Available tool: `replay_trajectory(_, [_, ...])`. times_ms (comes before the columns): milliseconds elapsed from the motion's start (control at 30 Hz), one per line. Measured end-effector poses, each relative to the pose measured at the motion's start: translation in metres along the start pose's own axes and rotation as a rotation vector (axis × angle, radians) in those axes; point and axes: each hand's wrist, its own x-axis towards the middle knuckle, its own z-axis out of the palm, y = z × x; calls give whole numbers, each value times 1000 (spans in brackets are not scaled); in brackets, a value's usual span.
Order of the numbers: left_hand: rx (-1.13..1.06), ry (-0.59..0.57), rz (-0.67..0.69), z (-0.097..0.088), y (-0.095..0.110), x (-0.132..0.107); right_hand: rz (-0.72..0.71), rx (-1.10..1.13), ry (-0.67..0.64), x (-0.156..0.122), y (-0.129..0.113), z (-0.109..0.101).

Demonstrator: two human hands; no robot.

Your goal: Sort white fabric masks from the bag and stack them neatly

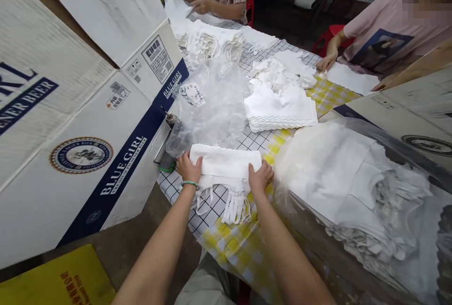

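Note:
A neat stack of white face masks [226,164] lies on the checked tablecloth [247,142] at the near edge, its ear loops hanging toward me. My left hand [189,168], with a green band on the wrist, grips the stack's left end. My right hand [260,176] grips its right end. Both hands have fingers curled round the stack, squeezing it between them.
A large Blue Girl beer carton [81,121] stands at the left. Crumpled clear plastic bags [212,102] lie behind the stack. More mask piles [278,107] cover the table. An open plastic-lined box of masks [356,187] sits at the right. Two other people work at the far side.

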Motion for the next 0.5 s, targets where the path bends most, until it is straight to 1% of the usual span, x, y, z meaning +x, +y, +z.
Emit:
replay_trajectory(67, [12,25,3,-1,2,1,2,-48,10,0,-2,0])
replay_trajectory(100, [14,37,22,-1,3,2,-32,-87,12,-2,-4,-1])
replay_trajectory(167, [7,51,67,-1,4,3,-178,-172,3,-8,-7,-3])
replay_trajectory(267, [-15,43,87,0,4,6,-468,-236,-82,-21,-6,-6])
replay_trajectory(300, [-20,43,89,1,3,7,-522,-235,-109,-24,-5,-7])
replay_trajectory(333, [-24,48,97,1,2,9,-542,-226,-121,-26,-3,-7])
replay_trajectory(367, [-27,53,114,1,0,10,-531,-215,-121,-28,-2,-7])
replay_trajectory(400, [-29,51,137,1,-1,11,-491,-204,-109,-27,-2,-6])
replay_trajectory(500, [-32,-4,178,0,-6,15,-271,-152,-62,-19,-5,-6])
